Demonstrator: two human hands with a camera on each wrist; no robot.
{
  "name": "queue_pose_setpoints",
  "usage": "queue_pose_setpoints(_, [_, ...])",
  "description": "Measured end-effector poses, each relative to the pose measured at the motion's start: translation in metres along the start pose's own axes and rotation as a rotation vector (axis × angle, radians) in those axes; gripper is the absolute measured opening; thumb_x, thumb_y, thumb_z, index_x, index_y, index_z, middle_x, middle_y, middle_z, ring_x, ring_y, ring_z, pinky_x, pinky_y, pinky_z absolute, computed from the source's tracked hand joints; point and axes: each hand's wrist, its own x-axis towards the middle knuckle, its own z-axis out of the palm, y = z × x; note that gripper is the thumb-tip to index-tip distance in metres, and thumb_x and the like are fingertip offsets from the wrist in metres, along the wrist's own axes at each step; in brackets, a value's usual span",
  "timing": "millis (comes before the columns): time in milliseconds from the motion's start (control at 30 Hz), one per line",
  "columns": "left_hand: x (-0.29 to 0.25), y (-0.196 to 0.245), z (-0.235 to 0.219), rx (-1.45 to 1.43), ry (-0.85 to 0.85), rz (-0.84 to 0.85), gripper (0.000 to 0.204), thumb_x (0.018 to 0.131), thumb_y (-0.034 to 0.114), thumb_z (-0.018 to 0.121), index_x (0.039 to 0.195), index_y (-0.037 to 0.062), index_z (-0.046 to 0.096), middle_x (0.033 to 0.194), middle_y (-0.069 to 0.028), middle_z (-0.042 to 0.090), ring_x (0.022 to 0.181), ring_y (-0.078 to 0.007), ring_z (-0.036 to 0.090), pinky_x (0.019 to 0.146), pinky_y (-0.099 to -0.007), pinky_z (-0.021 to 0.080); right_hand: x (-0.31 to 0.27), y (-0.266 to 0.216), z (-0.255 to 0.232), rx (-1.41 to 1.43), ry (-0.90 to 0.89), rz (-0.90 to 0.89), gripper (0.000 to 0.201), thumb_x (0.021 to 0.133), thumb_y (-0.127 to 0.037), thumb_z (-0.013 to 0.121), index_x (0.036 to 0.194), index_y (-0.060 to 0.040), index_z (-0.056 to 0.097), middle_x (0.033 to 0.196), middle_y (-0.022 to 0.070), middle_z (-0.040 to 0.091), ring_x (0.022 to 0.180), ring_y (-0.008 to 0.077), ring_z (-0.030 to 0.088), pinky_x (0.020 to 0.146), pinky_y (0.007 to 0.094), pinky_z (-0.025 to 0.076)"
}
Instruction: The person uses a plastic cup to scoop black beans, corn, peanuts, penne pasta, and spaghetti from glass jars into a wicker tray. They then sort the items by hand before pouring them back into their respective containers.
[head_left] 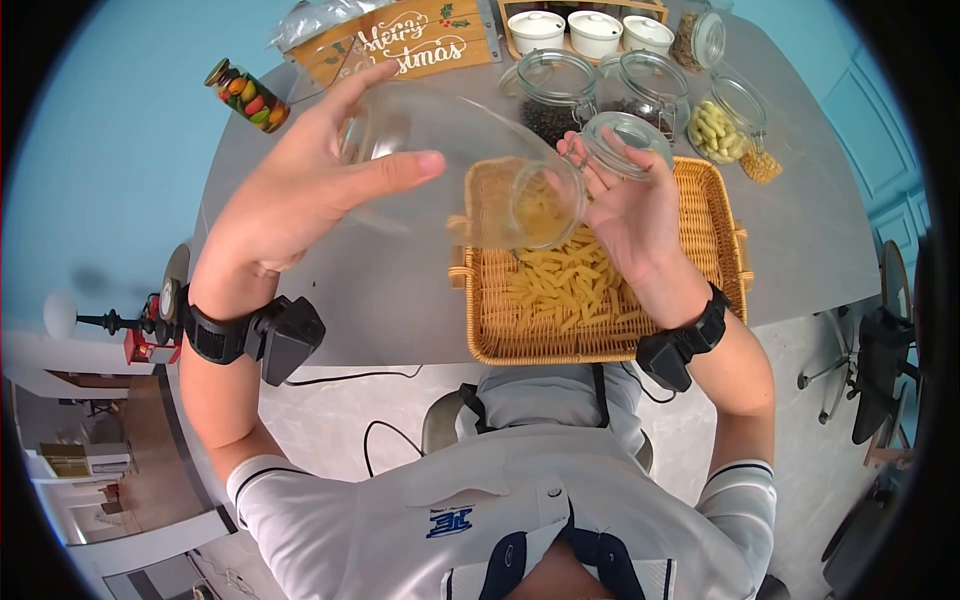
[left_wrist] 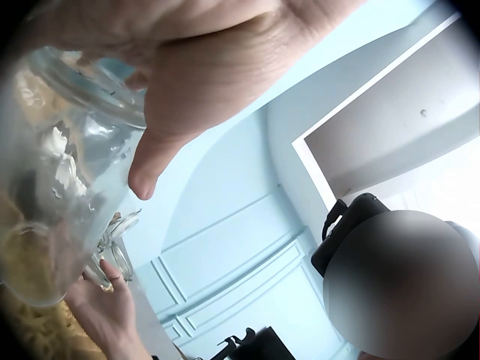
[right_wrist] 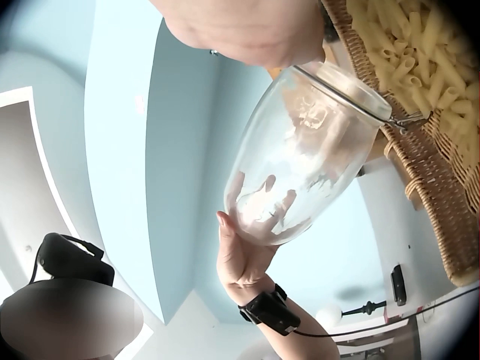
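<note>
My left hand (head_left: 300, 180) grips the base end of a large clear glass jar (head_left: 440, 160), thumb along one side and fingers round the other. The jar is tilted over a wicker tray (head_left: 478, 300), its mouth lower and pointing right; the right wrist view shows the glass jar (right_wrist: 285, 165) with no pasta inside. Loose penne (head_left: 565, 290) lies heaped in the tray. Beside the mouth, my right hand (head_left: 635, 215) holds the jar's hinged glass lid (head_left: 628, 145) swung back, its thumb at the lid's edge.
Behind the tray stand clip-top jars of dark beans (head_left: 555, 100) and a tipped jar of pale green pieces (head_left: 717, 130). White lidded pots (head_left: 594, 35) line a wooden rack at the back. A "Merry Christmas" wooden box (head_left: 400, 45) and a colourful filled jar (head_left: 248, 97) are at back left.
</note>
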Motion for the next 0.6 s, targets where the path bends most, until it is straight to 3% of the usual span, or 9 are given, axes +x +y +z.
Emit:
queue_pose_setpoints(233, [0.001,-0.009,-0.013,0.106,0.036,0.078,0.089,0.084,0.031,0.084,0.156,0.0074,0.04,0.151,-0.0134,0.044,0.132,-0.022,0.049,0.088,-0.0289,0.053,-0.001,0.0,0.007,-0.013,-0.055,-0.024,0.048,0.096,-0.025,0.055,0.135,-0.003,0.04,0.132,0.0233,0.05,0.128,0.0303,0.053,0.11,0.057,0.049])
queue_pose_setpoints(333, [-0.007,-0.005,-0.013,-0.047,0.074,0.003,0.09,0.083,0.034,0.085,0.156,0.008,0.04,0.15,-0.0122,0.045,0.132,-0.0237,0.049,0.086,-0.0342,0.057,-0.004,-0.009,0.021,-0.097,-0.106,-0.078,0.046,0.094,-0.022,0.059,0.133,-0.0031,0.042,0.129,0.0188,0.051,0.129,0.0276,0.051,0.107,0.0545,0.05])
queue_pose_setpoints(367, [-0.006,-0.013,-0.014,-0.104,0.077,0.05,0.091,0.082,0.034,0.085,0.156,0.0083,0.04,0.15,-0.0121,0.045,0.132,-0.0244,0.049,0.086,-0.037,0.058,-0.005,-0.014,0.028,-0.134,-0.12,-0.1,0.045,0.094,-0.021,0.061,0.132,-0.0031,0.043,0.128,0.0171,0.051,0.129,0.0267,0.051,0.106,0.0535,0.051])
queue_pose_setpoints(433, [-0.002,-0.04,-0.018,-0.22,0.081,0.148,0.093,0.081,0.034,0.087,0.157,0.009,0.039,0.15,-0.012,0.045,0.133,-0.0258,0.049,0.087,-0.0427,0.06,-0.007,-0.023,0.041,-0.251,-0.176,-0.15,0.054,0.096,-0.021,0.061,0.14,0.0011,0.038,0.133,0.019,0.051,0.131,0.0289,0.052,0.108,0.0549,0.05])
queue_pose_setpoints(467, [-0.003,-0.043,-0.017,-0.292,0.086,0.099,0.092,0.081,0.03,0.087,0.157,0.0108,0.039,0.149,-0.0129,0.045,0.127,-0.0255,0.053,0.087,-0.0432,0.06,-0.008,-0.027,0.048,-0.31,-0.203,-0.176,0.058,0.097,-0.02,0.061,0.144,0.0032,0.035,0.135,0.0199,0.051,0.132,0.03,0.053,0.108,0.0556,0.049])
queue_pose_setpoints(533, [-0.007,-0.051,-0.013,-0.441,0.095,-0.006,0.092,0.08,0.02,0.088,0.157,0.0144,0.038,0.147,-0.0146,0.045,0.116,-0.0249,0.061,0.087,-0.0442,0.06,-0.012,-0.037,0.07,-0.477,-0.251,-0.191,0.052,0.097,-0.018,0.063,0.138,0.004,0.042,0.132,0.0169,0.054,0.129,0.0272,0.055,0.107,0.0538,0.051])
queue_pose_setpoints(600, [-0.005,-0.071,-0.013,-0.558,0.098,-0.022,0.09,0.081,0.019,0.088,0.156,0.018,0.039,0.142,-0.0129,0.046,0.117,-0.0268,0.061,0.085,-0.0528,0.061,-0.008,-0.043,0.083,-0.588,-0.307,-0.173,0.038,0.094,-0.015,0.065,0.126,0.0024,0.052,0.124,0.0125,0.057,0.123,0.0234,0.056,0.101,0.0495,0.052])
